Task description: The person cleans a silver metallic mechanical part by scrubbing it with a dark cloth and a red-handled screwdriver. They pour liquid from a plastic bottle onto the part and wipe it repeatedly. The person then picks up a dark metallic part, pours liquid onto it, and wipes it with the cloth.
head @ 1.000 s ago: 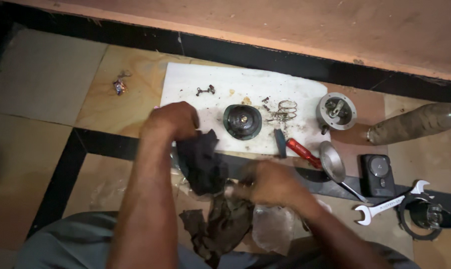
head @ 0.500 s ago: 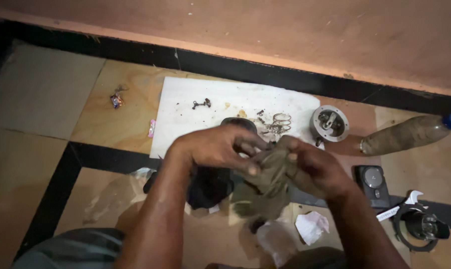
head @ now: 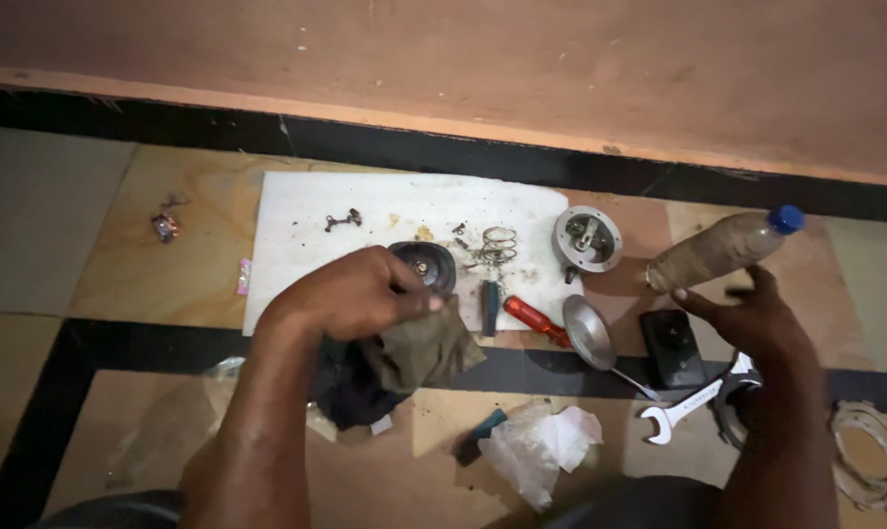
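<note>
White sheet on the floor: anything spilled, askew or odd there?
Yes. The white sheet is speckled with dark grit and stains around the coiled metal spring, and the blue-capped plastic bottle beside it lies tipped on its side, holding murky brown contents.

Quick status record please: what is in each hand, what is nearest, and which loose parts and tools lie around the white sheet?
left hand: pinches a dirty olive rag
right hand: open, holds nothing, reaching beside the plastic bottle
under left hand: round black part on the white sheet
loose parts: spring, round metal cover
tools: red-handled screwdriver, spoon, wrench
other: black box, crumpled white paper
</note>
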